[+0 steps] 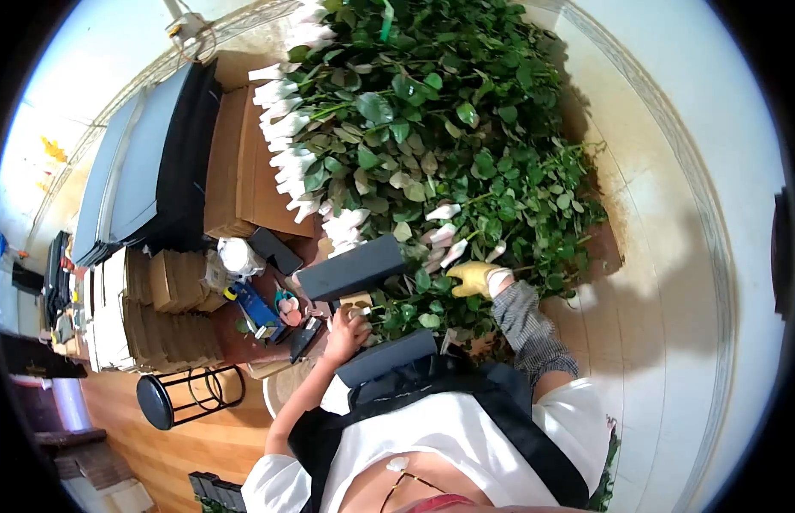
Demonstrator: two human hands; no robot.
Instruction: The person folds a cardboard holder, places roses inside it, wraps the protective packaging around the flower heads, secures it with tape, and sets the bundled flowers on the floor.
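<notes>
My bare left hand [348,335] is closed, with its fingers curled at the left end of a leafy rose stem [402,315]. A small brown cardboard piece [356,301] lies just beyond the fingers. My right hand [473,279], in a yellow glove under a checked sleeve, is among the leaves to the right; leaves partly hide its fingers, so its grip is unclear. Between and above the hands lie pink buds in pale sleeves [444,235]. A dark grey block [352,268] stands beyond my left hand, and another grey block [386,357] is close to my body.
A large heap of leafy stems [449,111] with white-wrapped heads covers the far table. Scissors [287,301], a blue item [256,309] and a black phone-like slab [275,250] lie left. Cardboard stacks [171,329] and a black stool [156,403] stand further left.
</notes>
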